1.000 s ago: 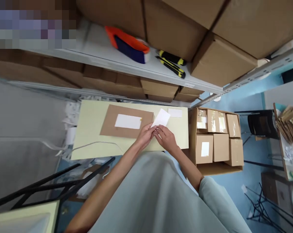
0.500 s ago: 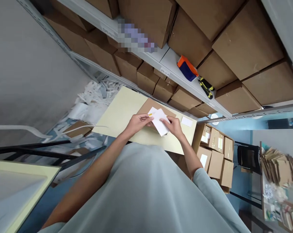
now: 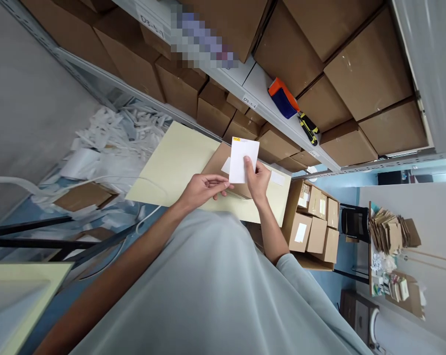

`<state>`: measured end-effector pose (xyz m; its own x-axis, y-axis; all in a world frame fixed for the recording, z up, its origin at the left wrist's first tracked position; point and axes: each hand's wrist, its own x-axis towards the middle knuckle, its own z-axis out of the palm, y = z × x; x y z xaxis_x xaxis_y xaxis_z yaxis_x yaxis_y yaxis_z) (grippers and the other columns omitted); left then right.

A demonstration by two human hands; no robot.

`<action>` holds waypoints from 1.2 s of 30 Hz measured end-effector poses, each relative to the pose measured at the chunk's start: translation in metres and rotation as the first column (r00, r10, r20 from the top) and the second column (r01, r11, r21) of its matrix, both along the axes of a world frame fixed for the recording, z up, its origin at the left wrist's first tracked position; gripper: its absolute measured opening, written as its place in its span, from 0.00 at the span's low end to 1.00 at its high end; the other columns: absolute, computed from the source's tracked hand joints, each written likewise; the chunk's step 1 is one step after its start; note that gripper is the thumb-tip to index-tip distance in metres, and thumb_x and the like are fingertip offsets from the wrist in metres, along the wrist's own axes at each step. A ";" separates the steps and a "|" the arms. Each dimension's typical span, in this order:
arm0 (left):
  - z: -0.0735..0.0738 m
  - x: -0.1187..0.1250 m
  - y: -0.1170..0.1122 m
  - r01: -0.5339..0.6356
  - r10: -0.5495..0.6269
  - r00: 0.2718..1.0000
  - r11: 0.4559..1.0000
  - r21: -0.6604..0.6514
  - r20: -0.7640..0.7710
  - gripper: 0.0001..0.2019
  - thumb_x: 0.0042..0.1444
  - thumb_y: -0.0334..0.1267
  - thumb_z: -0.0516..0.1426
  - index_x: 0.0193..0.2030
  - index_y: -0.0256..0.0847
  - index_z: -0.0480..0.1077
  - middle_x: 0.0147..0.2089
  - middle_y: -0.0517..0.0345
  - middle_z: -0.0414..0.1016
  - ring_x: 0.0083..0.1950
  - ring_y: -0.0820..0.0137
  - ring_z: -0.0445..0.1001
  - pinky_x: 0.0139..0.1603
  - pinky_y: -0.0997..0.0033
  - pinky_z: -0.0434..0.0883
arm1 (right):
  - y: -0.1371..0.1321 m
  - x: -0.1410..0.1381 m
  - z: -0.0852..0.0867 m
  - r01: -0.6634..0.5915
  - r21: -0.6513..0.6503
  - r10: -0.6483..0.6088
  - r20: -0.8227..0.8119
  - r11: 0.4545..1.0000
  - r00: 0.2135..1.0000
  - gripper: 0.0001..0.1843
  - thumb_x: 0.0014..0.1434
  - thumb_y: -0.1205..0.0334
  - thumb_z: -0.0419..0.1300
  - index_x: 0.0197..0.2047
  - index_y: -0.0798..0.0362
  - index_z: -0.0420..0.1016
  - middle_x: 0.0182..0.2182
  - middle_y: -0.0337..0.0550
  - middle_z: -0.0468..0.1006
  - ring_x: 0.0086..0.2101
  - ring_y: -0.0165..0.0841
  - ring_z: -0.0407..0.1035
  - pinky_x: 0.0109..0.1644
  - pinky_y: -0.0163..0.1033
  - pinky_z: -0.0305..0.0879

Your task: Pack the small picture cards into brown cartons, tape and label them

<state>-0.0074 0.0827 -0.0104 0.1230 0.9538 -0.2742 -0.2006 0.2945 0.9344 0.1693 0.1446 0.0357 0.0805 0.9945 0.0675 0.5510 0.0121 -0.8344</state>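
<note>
My right hand (image 3: 258,180) holds a white paper slip (image 3: 241,160) upright, its thumb pressed on the front. A small yellow printed mark shows at the slip's top left corner. With fingers bent, my left hand (image 3: 206,190) pinches at the lower left corner of the slip; the exact contact is small. Behind the slip, a brown cardboard box (image 3: 211,167) lies on the pale yellow tabletop (image 3: 164,158). Part of a white label (image 3: 226,165) shows on the box, the remainder hidden by the slip. Another white label (image 3: 278,178) lies on the tabletop at the right.
A metal shelf full of cardboard boxes (image 3: 289,54) rises behind the table, with an orange and blue object (image 3: 283,98) and yellow-black cutters (image 3: 309,129) on it. A large open carton (image 3: 293,217) of smaller boxes stands at right. White paper scraps (image 3: 93,128) heap up at left.
The slip has turned upright and been raised, so its yellow mark now faces up. My right hand has shifted its hold to the slip's lower right; my left hand has moved slightly left.
</note>
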 end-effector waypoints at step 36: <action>-0.024 0.026 0.036 -0.034 0.070 0.964 0.989 0.141 -0.256 0.12 0.54 0.50 0.62 0.34 0.45 0.74 0.32 0.56 0.81 0.34 0.64 0.81 0.37 0.69 0.75 | -0.008 0.026 -0.039 -0.199 -0.248 0.189 -0.064 0.948 0.980 0.15 0.67 0.48 0.63 0.40 0.50 0.83 0.41 0.45 0.87 0.42 0.36 0.80 0.46 0.39 0.77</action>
<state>0.0188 0.1187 -0.0346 0.0136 0.9872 -0.1588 0.0427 0.1581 0.9865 0.1953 0.1368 -0.0028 -0.1183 0.9754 -0.1861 0.5259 -0.0974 -0.8450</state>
